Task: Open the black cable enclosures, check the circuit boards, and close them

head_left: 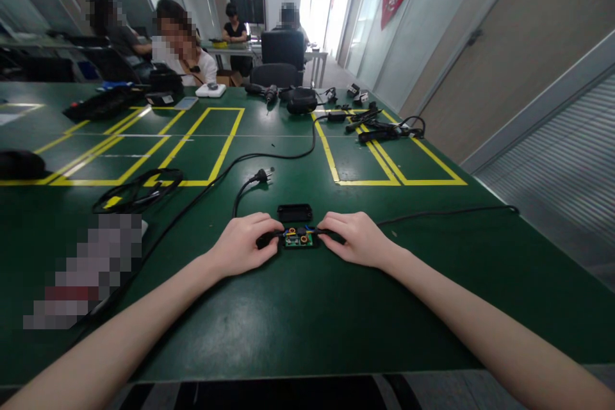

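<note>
A small open black plastic case holding a green circuit board (pixel 298 241) with copper-wound ring coils lies between my hands. Its separate black half-shell (pixel 295 212) sits just behind it. My left hand (pixel 250 241) is closed on the black power cord at the case's left end; behind that hand a black cord leads to a two-pin plug (pixel 261 176). At the right end, my right hand (pixel 356 239) pinches the black cable (pixel 442 212), which runs off to the table's right side. Blue and yellow wires show at the board's ends. My fingers partly hide both cord entries.
Yellow tape rectangles mark the green table (pixel 230 333). A coiled black cable (pixel 139 189) and a blurred-out flat item (pixel 91 269) lie left, with a long cord passing beside them. A power drill (pixel 269 93), black pouch (pixel 302 101) and adapters (pixel 379 131) lie farther back. Several people sit beyond.
</note>
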`<state>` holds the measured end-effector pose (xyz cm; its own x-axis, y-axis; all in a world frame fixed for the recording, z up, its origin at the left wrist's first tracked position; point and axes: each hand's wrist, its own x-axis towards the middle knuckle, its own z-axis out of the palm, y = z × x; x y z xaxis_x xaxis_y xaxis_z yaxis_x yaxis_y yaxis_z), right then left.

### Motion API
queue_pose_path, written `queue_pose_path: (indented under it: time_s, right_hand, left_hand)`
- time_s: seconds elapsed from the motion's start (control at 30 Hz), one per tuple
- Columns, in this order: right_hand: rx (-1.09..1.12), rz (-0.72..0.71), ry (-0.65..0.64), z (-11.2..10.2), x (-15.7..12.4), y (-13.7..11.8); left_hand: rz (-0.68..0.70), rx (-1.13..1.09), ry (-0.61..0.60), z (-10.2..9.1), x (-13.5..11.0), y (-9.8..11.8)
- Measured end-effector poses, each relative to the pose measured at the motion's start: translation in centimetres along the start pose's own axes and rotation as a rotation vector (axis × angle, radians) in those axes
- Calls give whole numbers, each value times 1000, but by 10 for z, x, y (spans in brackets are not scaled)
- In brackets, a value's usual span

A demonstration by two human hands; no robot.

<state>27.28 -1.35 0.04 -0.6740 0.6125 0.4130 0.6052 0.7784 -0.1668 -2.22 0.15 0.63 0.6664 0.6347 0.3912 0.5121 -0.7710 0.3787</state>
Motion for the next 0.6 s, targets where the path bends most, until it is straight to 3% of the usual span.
queue_pose_path:
  time_s: [0.23,0.6]
  right_hand:
    - [-60,-48,-45,-4,1,-1]
    - [-75,-99,-77,-3,-1,5]
  left_hand:
    - [31,47,31,0,1,0]
    - [67,-93,19,3,0,-6]
